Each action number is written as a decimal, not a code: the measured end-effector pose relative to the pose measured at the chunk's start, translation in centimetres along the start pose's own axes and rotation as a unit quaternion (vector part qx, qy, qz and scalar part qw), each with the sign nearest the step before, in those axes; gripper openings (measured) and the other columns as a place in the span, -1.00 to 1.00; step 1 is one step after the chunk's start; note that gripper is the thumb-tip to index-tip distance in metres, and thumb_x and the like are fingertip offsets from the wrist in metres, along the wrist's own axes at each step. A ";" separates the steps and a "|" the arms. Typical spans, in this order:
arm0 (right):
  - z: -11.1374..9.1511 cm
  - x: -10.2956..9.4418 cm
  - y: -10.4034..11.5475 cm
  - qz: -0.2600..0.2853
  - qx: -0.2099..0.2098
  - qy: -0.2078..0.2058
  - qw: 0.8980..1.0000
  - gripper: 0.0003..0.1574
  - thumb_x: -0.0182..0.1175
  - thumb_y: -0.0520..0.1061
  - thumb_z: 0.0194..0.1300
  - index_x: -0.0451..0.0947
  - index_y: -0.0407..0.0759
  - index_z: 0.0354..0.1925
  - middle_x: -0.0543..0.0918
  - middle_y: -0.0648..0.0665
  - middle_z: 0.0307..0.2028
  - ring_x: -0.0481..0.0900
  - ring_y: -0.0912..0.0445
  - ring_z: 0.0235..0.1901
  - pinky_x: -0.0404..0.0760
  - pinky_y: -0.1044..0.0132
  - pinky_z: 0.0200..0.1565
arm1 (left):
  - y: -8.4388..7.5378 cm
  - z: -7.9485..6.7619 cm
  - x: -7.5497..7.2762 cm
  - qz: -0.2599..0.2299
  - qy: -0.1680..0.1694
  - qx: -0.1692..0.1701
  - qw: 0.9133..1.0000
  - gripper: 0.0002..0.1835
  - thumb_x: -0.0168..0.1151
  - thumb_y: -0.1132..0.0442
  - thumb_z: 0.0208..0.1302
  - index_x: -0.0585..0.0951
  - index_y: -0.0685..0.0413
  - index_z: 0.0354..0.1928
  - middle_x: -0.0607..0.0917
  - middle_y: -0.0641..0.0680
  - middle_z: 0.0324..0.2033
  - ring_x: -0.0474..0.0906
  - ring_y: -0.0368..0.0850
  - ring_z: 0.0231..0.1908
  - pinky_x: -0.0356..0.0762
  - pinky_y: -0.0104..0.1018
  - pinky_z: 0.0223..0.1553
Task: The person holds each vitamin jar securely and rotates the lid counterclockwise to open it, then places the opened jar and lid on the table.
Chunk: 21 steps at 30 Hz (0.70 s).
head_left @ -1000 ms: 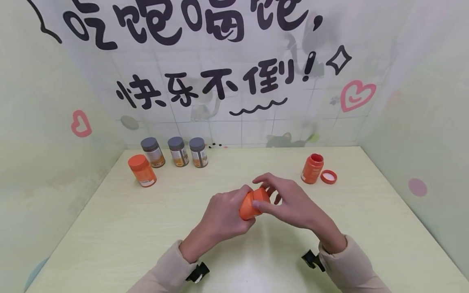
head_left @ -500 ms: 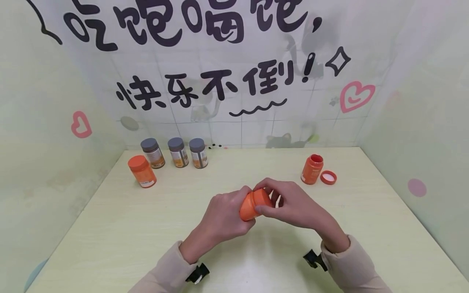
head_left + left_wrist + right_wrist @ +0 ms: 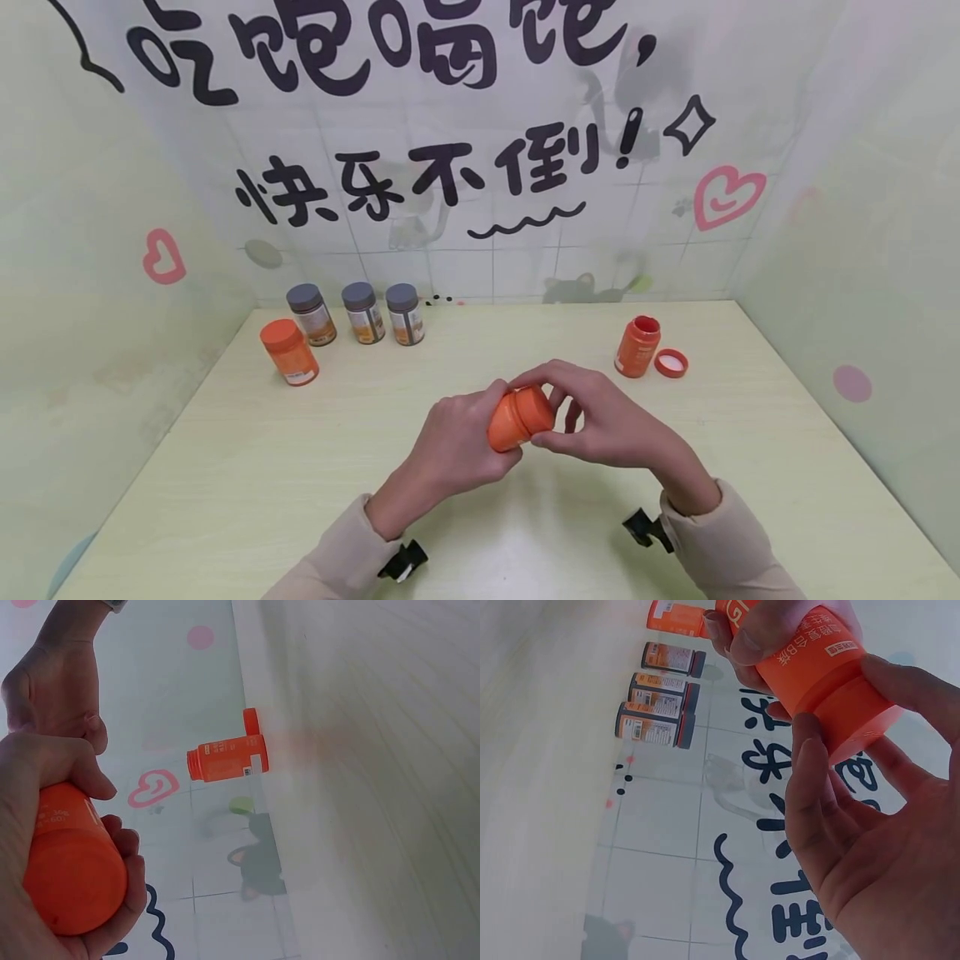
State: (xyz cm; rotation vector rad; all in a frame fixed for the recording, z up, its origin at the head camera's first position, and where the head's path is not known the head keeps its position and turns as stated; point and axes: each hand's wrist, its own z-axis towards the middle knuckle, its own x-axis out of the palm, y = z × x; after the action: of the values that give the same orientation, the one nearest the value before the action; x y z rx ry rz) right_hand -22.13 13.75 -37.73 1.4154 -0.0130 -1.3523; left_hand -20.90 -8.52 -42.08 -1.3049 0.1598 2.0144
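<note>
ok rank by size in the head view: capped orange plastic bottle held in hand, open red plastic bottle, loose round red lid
Held orange bottle, even partly covered
Open red bottle
Round red lid, clearly smallest

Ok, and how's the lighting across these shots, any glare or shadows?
Head view: pale glare on the near tabletop, soft shadows below the left hand and right hand; left wrist view: a faint reddish tint on the tabletop beside the open bottle; right wrist view: wall greyish and dim.

Booth (image 3: pixel 817 283), pale tbl (image 3: pixel 300 454), wall (image 3: pixel 480 112) w/ lettering (image 3: pixel 450 185)
</note>
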 end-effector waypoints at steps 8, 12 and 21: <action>0.1 0.2 0.4 -0.010 0.115 0.011 0.993 -0.53 0.19 0.29 0.34 0.46 0.27 0.16 0.67 0.18 -0.28 0.62 0.18 -0.36 0.62 0.28 -0.33 | -0.2 -0.1 0.0 0.006 0.007 0.012 1.000 -0.49 0.49 0.08 -0.10 0.49 -0.08 -0.07 0.61 -0.20 -0.47 0.44 -0.37 -0.56 0.45 -0.50 -0.49; 0.1 0.5 0.4 0.005 0.161 0.019 0.987 -0.72 0.10 0.31 0.39 0.52 0.26 -0.08 0.67 0.08 -0.49 0.63 0.15 -0.51 0.61 0.23 -0.39 | -0.2 -0.1 0.1 0.007 0.017 0.011 1.000 -0.48 0.50 0.07 -0.08 0.48 -0.08 -0.05 0.65 -0.18 -0.44 0.48 -0.36 -0.54 0.50 -0.48 -0.44; -0.2 0.0 0.2 -0.012 0.092 0.034 0.995 -0.58 0.26 0.25 0.30 0.48 0.37 0.10 0.65 0.18 -0.38 0.61 0.20 -0.43 0.62 0.31 -0.34 | -0.1 -0.3 0.2 0.002 0.017 0.005 1.000 -0.51 0.48 0.09 -0.10 0.49 -0.06 -0.11 0.55 -0.21 -0.53 0.39 -0.37 -0.59 0.39 -0.52 -0.53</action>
State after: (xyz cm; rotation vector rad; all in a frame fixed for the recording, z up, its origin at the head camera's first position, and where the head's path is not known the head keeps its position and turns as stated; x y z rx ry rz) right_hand -21.89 13.86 -37.65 1.6198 -0.0774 -1.3486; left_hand -20.65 -8.45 -42.34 -1.3330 0.1884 1.9929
